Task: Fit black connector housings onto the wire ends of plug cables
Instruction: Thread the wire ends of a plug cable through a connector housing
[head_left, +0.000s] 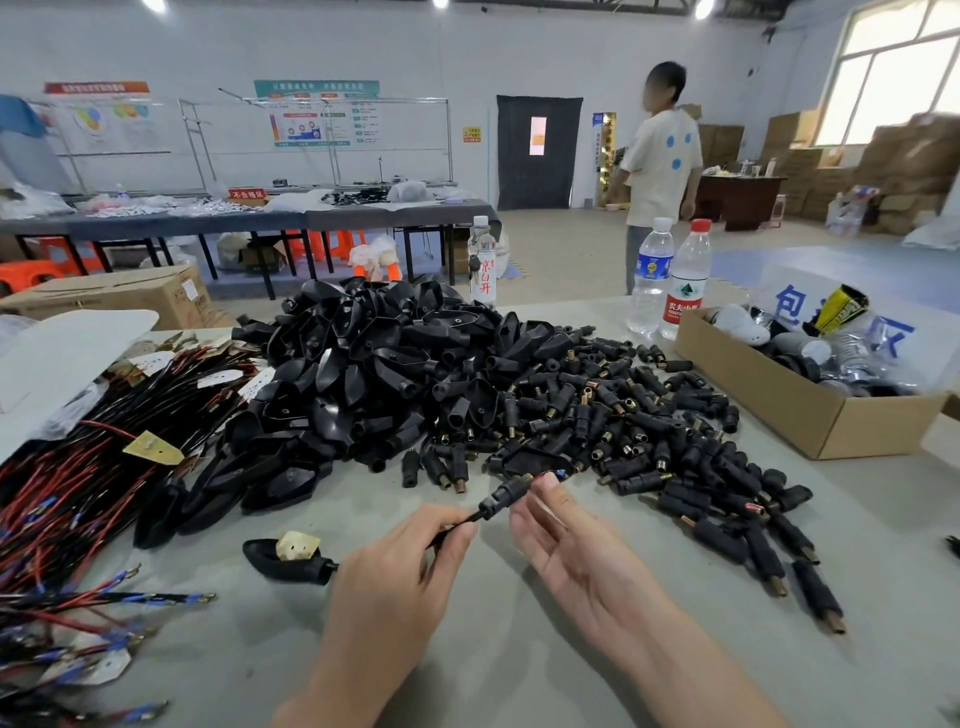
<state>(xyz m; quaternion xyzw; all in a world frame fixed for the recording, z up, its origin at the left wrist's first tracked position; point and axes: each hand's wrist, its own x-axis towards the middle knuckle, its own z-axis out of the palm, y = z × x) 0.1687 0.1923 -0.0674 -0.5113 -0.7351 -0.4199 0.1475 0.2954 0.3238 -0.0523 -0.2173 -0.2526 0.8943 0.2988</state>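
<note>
My left hand (400, 587) pinches a thin black cable just behind a small black connector housing (503, 494) that sits on its wire end. My right hand (571, 545) is beside it, its fingertips touching the red and blue wire tips (551, 475) that stick out past the housing. Small cylindrical housings with brass ends (649, 431) lie in a spread at centre right. A heap of larger black plug shells (374, 374) rises behind them. Red and black plug cables (78, 493) lie bundled at the left.
One assembled shell with a beige card (291, 558) lies left of my left hand. A cardboard box (810, 410) stands at the right, three water bottles (670, 280) behind the piles. A person (660, 166) stands in the background.
</note>
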